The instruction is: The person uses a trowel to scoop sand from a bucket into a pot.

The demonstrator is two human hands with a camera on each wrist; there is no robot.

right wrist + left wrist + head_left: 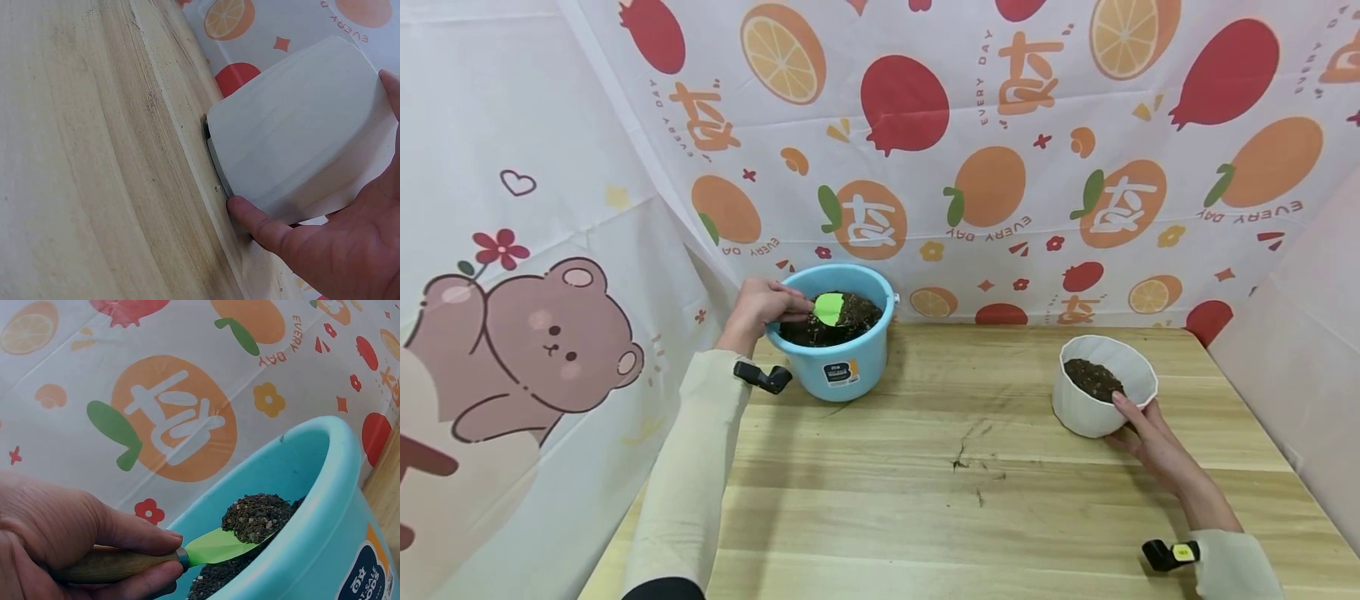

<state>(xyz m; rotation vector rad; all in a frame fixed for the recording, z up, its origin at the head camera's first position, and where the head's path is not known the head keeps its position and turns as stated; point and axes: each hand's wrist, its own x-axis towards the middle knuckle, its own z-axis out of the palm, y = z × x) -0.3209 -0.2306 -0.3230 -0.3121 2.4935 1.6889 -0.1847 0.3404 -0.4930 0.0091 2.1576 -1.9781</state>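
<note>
My left hand (pixel 766 304) grips the wooden handle of a small trowel with a green blade (pixel 829 309). In the left wrist view the blade bears a heap of dark soil (pixel 257 517) inside the light blue bucket (pixel 294 550). More soil lies in the bucket beneath it. Over on the right, my right hand (pixel 1161 450) holds a white flowerpot (pixel 1078 411) with a thumb at its rim. Dark soil (pixel 1093 380) partly fills this pot. From the right wrist, a fingertip (pixel 240 209) shows at the pot's lower edge, close to the table.
Bucket and pot stand apart on a wooden table (pixel 880 517), with dark soil crumbs (pixel 958 462) scattered between them. A fruit-printed cloth (pixel 925 208) hangs along the back edge. To the left hangs a white cloth with a bear print (pixel 565 333).
</note>
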